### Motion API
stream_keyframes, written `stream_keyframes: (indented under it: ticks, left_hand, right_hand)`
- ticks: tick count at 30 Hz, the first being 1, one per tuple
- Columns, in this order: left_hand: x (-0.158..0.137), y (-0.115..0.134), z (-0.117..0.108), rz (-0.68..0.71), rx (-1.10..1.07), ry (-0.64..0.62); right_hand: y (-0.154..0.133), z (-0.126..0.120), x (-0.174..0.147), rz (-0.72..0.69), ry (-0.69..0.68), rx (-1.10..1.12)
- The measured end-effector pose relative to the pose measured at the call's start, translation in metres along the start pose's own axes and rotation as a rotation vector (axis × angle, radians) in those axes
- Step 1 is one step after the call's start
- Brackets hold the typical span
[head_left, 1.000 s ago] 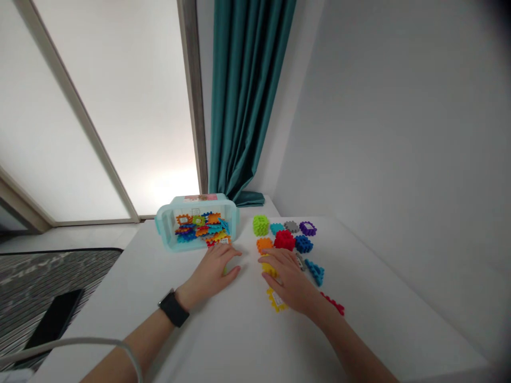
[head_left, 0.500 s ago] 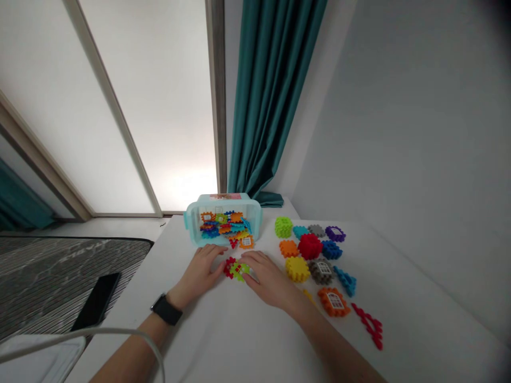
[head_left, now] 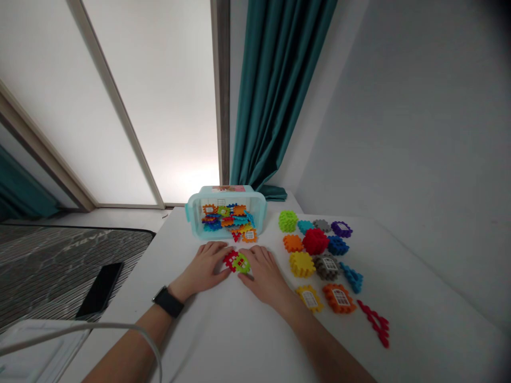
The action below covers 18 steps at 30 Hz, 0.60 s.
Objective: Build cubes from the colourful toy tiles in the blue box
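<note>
On the white table in front of me lie a red toothed building piece (head_left: 230,260) and a lime-green toothed building piece (head_left: 241,264), edge to edge and touching. My left hand (head_left: 208,266), palm down, curls its fingers and thumb around the outer side of the red piece. From the other side my right hand (head_left: 261,274) has the green piece between its thumb and fingers. Fingertips hide parts of both edges; whether the teeth interlock I cannot tell. Just beyond the hands an orange window piece (head_left: 249,235) leans at the mouth of the tub.
A pale turquoise tub (head_left: 261,205) on its side holds several mixed pieces. To the right stand sorted stacks, including a red one (head_left: 315,241), a yellow one (head_left: 302,264) and an orange window piece (head_left: 339,298). A cable (head_left: 99,324) crosses at lower left, near a phone (head_left: 99,290).
The right hand has shifted slightly and its fingers have drawn back, showing more of the green piece. The view has tilted a little; the yellow window piece beside the right forearm shows more.
</note>
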<state>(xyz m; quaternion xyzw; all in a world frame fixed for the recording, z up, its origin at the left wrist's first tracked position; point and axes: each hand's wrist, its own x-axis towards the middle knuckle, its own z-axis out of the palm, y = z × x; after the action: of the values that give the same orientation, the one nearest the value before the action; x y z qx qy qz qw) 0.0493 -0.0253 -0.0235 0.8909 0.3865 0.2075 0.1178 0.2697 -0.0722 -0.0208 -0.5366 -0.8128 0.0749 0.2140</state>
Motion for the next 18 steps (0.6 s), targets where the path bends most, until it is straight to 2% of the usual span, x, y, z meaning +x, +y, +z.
stream_keyframes:
  ticks: [9, 14, 18]
  left_hand:
    - [0.0019, 0.0009, 0.0020, -0.032, 0.002, 0.023]
    - [0.0017, -0.0002, 0.0033, -0.030, -0.008, 0.030]
    - [0.0022, -0.0014, 0.0039, -0.029, -0.009, 0.032]
  right_hand:
    - [0.0000, 0.0005, -0.0009, 0.058, -0.020, 0.047]
    - [0.0019, -0.0007, -0.0015, 0.043, -0.045, 0.110]
    - [0.0042, 0.0001, -0.0024, 0.040, -0.016, 0.101]
